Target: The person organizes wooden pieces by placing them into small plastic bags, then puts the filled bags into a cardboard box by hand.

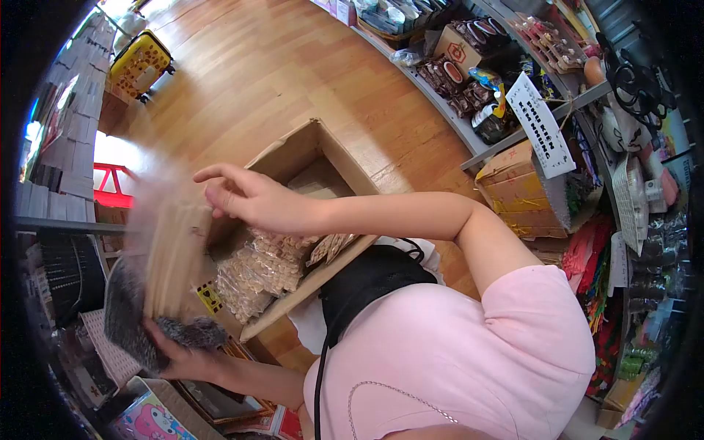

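A pack of flat wooden sticks (172,257) in clear plastic stands upright over the box's left side, smeared by motion. My left hand (176,358) is closed round its lower end. Dark grey fluffy material (128,315) shows behind and below the pack, close to the left fingers. Right at the pack's upper edge is my right hand (253,194), index finger stretched out and the other fingers loosely bent. Beneath my right forearm sits an open cardboard box (341,158). Several plastic packs of small wooden pieces (264,268) lie inside it.
Shelving (433,88) with packaged goods and a lettered sign (541,125) runs along the right. Another carton (524,191) stands below. Stacked goods (55,139) line the left, near a yellow suitcase (141,66). A cartoon-printed item (154,418) lies at lower left.
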Available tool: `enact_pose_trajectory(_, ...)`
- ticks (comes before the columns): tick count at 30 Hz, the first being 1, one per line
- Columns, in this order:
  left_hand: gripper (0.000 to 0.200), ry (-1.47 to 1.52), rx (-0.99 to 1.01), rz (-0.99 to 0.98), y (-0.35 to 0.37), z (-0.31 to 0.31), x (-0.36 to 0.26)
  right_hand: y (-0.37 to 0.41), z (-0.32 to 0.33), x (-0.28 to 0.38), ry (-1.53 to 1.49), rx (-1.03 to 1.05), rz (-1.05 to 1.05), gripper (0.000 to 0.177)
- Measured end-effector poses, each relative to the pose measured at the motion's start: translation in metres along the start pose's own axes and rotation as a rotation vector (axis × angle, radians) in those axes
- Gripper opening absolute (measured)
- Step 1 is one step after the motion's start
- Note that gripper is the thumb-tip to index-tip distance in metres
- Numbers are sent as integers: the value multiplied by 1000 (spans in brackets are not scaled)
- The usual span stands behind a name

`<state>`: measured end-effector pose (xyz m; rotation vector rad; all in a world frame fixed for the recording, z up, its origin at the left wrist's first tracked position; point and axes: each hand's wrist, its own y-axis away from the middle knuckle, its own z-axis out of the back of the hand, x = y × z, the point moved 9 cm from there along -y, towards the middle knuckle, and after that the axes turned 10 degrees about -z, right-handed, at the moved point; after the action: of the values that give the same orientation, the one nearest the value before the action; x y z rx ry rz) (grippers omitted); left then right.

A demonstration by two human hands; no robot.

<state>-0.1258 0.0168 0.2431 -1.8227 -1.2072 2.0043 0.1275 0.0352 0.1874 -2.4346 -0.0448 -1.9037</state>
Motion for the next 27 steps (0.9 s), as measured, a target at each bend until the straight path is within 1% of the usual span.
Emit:
enact_pose_trajectory(1,42,-1,-5,1,1,3,1,-1,2,-6,-116,-1,-80,49)
enact_pose_trajectory(2,40,-121,-26,-151,1,8,-10,0,2,-5,-113,5,-82,49)
enact_pose_trajectory(3,37,-244,-48,-303,4,11,-21,2,-8,-12,-285,129,-203,58)
enact_pose_trajectory(4,29,-410,-8,-586,7,0,-43,7,-19,-17,-456,255,-327,68)
enact_pose_trajectory(5,25,-156,196,-653,22,-23,-47,14,-31,-19,-628,388,-456,77)
enact_pose_trajectory(6,20,93,399,-706,38,-58,-70,17,-36,-17,-751,444,-497,85)
enact_pose_trajectory(7,16,6,672,-798,52,-80,-82,13,-28,-17,-812,390,-466,85)
enact_pose_trajectory(8,18,-111,819,-887,62,-97,-98,9,-22,-18,-873,341,-438,85)
enact_pose_trajectory(9,18,-158,816,-877,60,-95,-95,3,-9,-8,-829,213,-329,85)
enact_pose_trajectory(10,16,-135,850,-893,62,-91,-93,1,0,-5,-839,180,-300,82)
enact_pose_trajectory(11,13,-110,884,-905,63,-87,-90,9,-2,-7,-923,309,-392,80)
enact_pose_trajectory(12,13,-154,882,-893,60,-82,-85,9,0,-8,-843,275,-413,83)
enact_pose_trajectory(13,14,-138,879,-821,55,-78,-79,8,0,-9,-759,241,-427,87)
enact_pose_trajectory(14,14,-118,873,-747,50,-73,-73,10,-3,-12,-766,268,-450,87)
enact_pose_trajectory(16,14,-130,885,-702,47,-69,-69,11,-5,-21,-656,270,-483,83)
enact_pose_trajectory(17,15,-107,902,-670,47,-68,-67,13,-7,-23,-660,288,-497,83)
enact_pose_trajectory(18,18,-126,945,-658,48,-67,-63,13,-7,-26,-597,275,-517,77)
enact_pose_trajectory(19,18,-143,941,-649,46,-64,-62,14,-7,-28,-532,262,-536,71)
enact_pose_trajectory(20,20,-187,1001,-615,47,-65,-57,15,-7,-28,-514,273,-547,54)
enact_pose_trajectory(21,22,-229,1059,-579,48,-66,-54,16,-10,-29,-513,286,-557,54)
enact_pose_trajectory(22,25,-221,1098,-496,45,-64,-48,15,-6,-27,-473,228,-513,48)
enact_pose_trajectory(23,25,-232,1091,-491,42,-60,-46,13,-2,-25,-435,169,-465,43)
enact_pose_trajectory(24,28,-231,1051,-341,35,-54,-34,14,-4,-26,-435,180,-470,43)
enact_pose_trajectory(25,32,-227,1007,-193,29,-47,-22,13,-1,-23,-472,147,-435,42)
enact_pose_trajectory(26,45,-276,971,-148,21,-36,-15,13,2,-21,-510,114,-400,41)
enact_pose_trajectory(27,45,-282,967,-147,21,-36,-13,11,6,-20,-547,79,-364,39)
